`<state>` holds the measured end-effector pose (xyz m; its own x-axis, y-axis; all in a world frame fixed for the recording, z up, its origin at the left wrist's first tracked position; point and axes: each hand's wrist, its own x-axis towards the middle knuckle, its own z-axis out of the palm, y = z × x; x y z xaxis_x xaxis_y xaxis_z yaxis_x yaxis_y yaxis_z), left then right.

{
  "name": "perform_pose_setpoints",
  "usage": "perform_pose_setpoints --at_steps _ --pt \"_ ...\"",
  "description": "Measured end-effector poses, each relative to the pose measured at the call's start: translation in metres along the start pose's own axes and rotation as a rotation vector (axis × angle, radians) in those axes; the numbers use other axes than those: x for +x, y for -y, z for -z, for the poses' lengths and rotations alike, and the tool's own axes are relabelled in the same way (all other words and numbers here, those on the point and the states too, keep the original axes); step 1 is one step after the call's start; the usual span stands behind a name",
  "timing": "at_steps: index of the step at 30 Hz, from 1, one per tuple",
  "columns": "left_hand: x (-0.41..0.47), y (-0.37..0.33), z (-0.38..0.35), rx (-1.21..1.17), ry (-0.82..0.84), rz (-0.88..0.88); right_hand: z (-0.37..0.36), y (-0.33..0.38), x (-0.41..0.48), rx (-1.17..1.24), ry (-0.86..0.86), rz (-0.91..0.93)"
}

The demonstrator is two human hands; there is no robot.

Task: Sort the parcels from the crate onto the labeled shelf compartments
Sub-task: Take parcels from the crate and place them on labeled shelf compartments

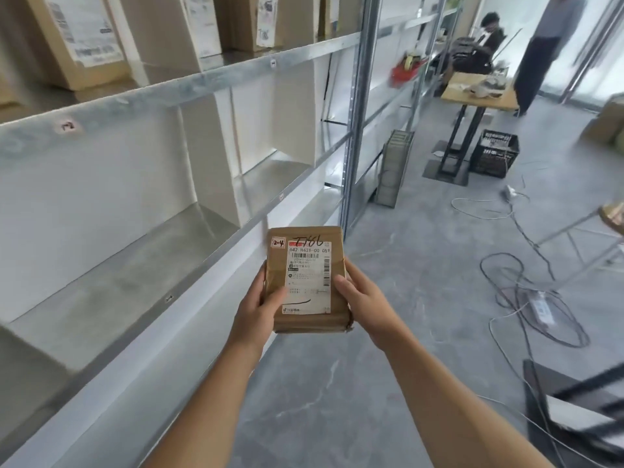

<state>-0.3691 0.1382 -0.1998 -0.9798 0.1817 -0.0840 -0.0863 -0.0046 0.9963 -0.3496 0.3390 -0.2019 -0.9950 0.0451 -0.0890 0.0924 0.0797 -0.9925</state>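
A small brown cardboard parcel (305, 265) with a white shipping label, a red-edged sticker reading "2-4" and handwritten "T486" is held up in front of me. My left hand (258, 307) grips its left edge, thumb on the label. My right hand (363, 300) grips its right edge. The metal shelf (216, 79) runs along my left, its middle level split by white dividers into open compartments (135, 265) with small tags on the front rail. Several cardboard parcels (84, 38) stand on the upper level.
Loose cables (537, 298) and a power strip lie on the grey floor to the right. Farther back are a black crate (494, 153), a wooden table (479, 92), a seated person and a standing person. A dark frame (574, 410) sits at lower right.
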Motion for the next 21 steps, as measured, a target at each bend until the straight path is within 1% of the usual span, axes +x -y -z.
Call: perform_pose_setpoints --at_steps 5,11,14,18,21 --pt "0.073 -0.003 -0.036 0.006 0.094 0.009 0.045 -0.005 0.046 -0.040 -0.123 -0.046" --pt "0.173 -0.009 -0.065 -0.041 0.196 0.013 0.082 -0.002 0.123 0.029 -0.248 -0.049" --pt "0.223 -0.017 -0.076 -0.037 0.243 0.024 0.095 0.003 0.158 0.035 -0.294 -0.045" --pt "0.278 -0.020 -0.093 -0.017 0.301 0.035 0.117 0.006 0.197 0.138 -0.341 -0.050" --pt "0.311 -0.020 -0.108 0.000 0.325 0.053 0.138 0.009 0.222 0.161 -0.358 -0.054"
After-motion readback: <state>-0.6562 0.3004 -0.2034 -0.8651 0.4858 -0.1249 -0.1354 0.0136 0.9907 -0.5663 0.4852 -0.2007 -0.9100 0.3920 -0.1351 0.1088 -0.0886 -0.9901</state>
